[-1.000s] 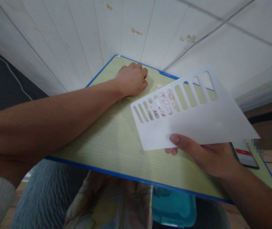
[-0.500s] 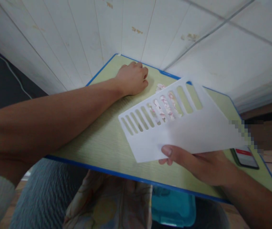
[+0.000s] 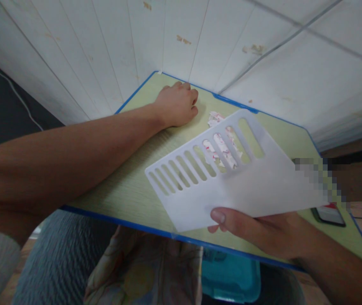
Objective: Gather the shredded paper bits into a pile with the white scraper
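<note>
My right hand grips the near edge of a thin white plastic board, thumb on top and fingertips just showing beneath. A row of rounded slots runs along the board's far side. The board is tilted above a light green tabletop. Torn white and pink paper scraps lie behind it and show through some slots. Left of the scraps, my left hand rests on the tabletop with its fingers curled in, apart from the board. Its palm is hidden, and nothing sticks out of it.
A phone lies at the table's right side. Below the blue front edge are patterned cloth and a teal plastic box. The panelled wall stands behind the table, with a cable running down it.
My right hand has brought the white board slightly left and toward me, uncovering more of the paper scraps. My left hand has stayed almost still.
</note>
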`<state>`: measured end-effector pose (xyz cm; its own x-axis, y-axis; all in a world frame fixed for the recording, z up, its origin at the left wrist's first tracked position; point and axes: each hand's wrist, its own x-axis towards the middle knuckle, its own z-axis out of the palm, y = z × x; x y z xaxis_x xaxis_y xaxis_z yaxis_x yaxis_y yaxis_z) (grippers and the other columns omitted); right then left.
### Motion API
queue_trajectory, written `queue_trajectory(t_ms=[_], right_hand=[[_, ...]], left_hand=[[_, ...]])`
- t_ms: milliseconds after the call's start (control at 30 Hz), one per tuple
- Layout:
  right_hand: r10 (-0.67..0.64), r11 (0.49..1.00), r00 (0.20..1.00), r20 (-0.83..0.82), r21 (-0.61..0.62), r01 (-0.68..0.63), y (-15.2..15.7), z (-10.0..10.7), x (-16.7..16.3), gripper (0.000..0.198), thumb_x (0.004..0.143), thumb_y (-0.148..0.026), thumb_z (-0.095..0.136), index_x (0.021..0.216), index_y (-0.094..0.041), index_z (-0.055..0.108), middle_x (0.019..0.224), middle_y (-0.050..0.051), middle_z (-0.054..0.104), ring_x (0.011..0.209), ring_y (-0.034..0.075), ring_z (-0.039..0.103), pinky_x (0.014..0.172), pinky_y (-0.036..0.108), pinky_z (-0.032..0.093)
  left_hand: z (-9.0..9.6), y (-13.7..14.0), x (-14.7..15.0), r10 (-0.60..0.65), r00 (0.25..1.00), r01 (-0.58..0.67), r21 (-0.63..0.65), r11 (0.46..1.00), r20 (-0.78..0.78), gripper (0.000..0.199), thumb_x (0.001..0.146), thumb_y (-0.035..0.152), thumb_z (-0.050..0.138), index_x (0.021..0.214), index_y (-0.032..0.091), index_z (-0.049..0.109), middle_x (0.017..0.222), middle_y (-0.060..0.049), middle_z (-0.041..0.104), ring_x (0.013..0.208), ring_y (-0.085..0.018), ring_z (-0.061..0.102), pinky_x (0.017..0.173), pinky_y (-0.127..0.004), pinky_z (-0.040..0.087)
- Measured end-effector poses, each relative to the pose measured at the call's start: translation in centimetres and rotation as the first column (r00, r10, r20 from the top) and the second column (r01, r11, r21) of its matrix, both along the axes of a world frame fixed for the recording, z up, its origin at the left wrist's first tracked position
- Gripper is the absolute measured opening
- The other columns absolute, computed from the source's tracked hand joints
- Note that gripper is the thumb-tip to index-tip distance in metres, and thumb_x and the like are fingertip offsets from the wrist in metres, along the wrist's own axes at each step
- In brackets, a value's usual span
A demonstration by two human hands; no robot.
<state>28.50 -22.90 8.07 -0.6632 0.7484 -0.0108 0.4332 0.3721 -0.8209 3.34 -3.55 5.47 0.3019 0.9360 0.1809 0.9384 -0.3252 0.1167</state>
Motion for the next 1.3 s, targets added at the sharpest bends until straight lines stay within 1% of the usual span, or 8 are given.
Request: queue_trajectory(t_ms=[167, 333, 433, 567, 633, 700, 1067, 1300], right_hand=[[-0.033, 0.998, 0.999, 0.002, -0.047, 0.033, -0.3, -0.4, 0.1, 0.028, 0.116, -0.05, 0.081, 0.101, -0.033, 0.096, 0.082, -0.002, 0.089, 0.074, 0.022, 0.084, 0.084, 0.034, 0.073], [0.005, 0.996, 0.998, -0.062, -0.084, -0.011, 0.2, 0.1, -0.4, 0.035, 0.114, -0.042, 0.081, 0.082, -0.031, 0.09, 0.085, -0.001, 0.091, 0.078, 0.022, 0.087, 0.079, 0.032, 0.072], [-0.173, 0.985, 0.979, -0.111, -0.046, 0.169, 1.3, 0.1, -0.2, 0.045, 0.115, -0.046, 0.081, 0.073, -0.03, 0.084, 0.077, 0.001, 0.087, 0.074, 0.025, 0.086, 0.078, 0.036, 0.073], [-0.526, 0.801, 0.812, -0.251, 0.174, 0.573, 3.5, -0.9, 1.5, 0.044, 0.112, -0.054, 0.085, 0.076, -0.029, 0.084, 0.075, 0.003, 0.085, 0.072, 0.029, 0.083, 0.09, 0.047, 0.074], [-0.616, 0.701, 0.734, -0.287, 0.226, 0.677, 4.7, -1.5, 2.4, 0.043, 0.11, -0.055, 0.086, 0.077, -0.028, 0.083, 0.08, 0.005, 0.087, 0.077, 0.031, 0.085, 0.097, 0.051, 0.072], [-0.661, 0.663, 0.693, -0.288, 0.21, 0.719, 5.5, -2.0, 3.1, 0.04, 0.107, -0.056, 0.088, 0.079, -0.027, 0.083, 0.084, 0.006, 0.089, 0.078, 0.033, 0.085, 0.097, 0.053, 0.072], [-0.574, 0.762, 0.808, -0.131, 0.274, 0.586, 5.8, -2.0, 3.0, 0.045, 0.104, -0.047, 0.079, 0.061, -0.034, 0.072, 0.072, 0.002, 0.081, 0.079, 0.033, 0.081, 0.103, 0.051, 0.066], [-0.543, 0.797, 0.835, -0.092, 0.256, 0.547, 5.3, -1.8, 2.5, 0.046, 0.102, -0.046, 0.078, 0.058, -0.032, 0.072, 0.071, 0.004, 0.081, 0.078, 0.032, 0.08, 0.087, 0.045, 0.07]], left_hand=[[0.1, -0.1, -0.1, 0.005, 1.0, -0.005, -0.01, 1.0, 0.012, 0.044, 0.118, 0.034, 0.052, 0.149, 0.022, 0.081, 0.159, -0.018, 0.074, 0.146, -0.039, 0.064, 0.119, -0.06, 0.056], [0.5, -0.5, -0.1, -0.009, 1.0, 0.009, -0.005, 1.0, 0.023, 0.041, 0.115, 0.031, 0.054, 0.144, 0.025, 0.083, 0.156, -0.018, 0.076, 0.146, -0.04, 0.064, 0.118, -0.059, 0.056], [0.7, -0.6, -0.1, -0.024, 0.999, 0.025, -0.014, 1.0, 0.021, 0.044, 0.113, 0.03, 0.056, 0.145, 0.016, 0.083, 0.155, -0.024, 0.075, 0.149, -0.044, 0.065, 0.117, -0.059, 0.056], [0.1, 0.0, -0.5, -0.018, 1.0, 0.018, 0.019, 1.0, 0.009, 0.047, 0.113, 0.032, 0.054, 0.146, 0.015, 0.083, 0.155, -0.025, 0.075, 0.149, -0.045, 0.066, 0.116, -0.058, 0.057], [-0.5, 0.6, -0.8, -0.014, 1.0, 0.013, 0.041, 0.999, 0.016, 0.045, 0.112, 0.031, 0.054, 0.142, 0.017, 0.085, 0.151, -0.022, 0.078, 0.146, -0.044, 0.068, 0.117, -0.057, 0.058], [-1.1, 1.1, -1.0, -0.021, 0.999, 0.018, 0.061, 0.998, 0.043, 0.045, 0.111, 0.03, 0.056, 0.142, 0.022, 0.086, 0.146, -0.018, 0.081, 0.144, -0.042, 0.069, 0.118, -0.057, 0.058], [-0.9, 0.8, -1.0, -0.014, 1.0, 0.013, 0.063, 0.998, 0.016, 0.047, 0.113, 0.03, 0.053, 0.145, 0.022, 0.086, 0.144, -0.018, 0.081, 0.142, -0.04, 0.071, 0.115, -0.053, 0.06], [-1.1, 0.9, -1.0, -0.016, 0.999, 0.014, 0.076, 0.997, 0.028, 0.047, 0.111, 0.03, 0.056, 0.147, 0.025, 0.086, 0.141, -0.017, 0.082, 0.141, -0.04, 0.07, 0.115, -0.054, 0.059]])
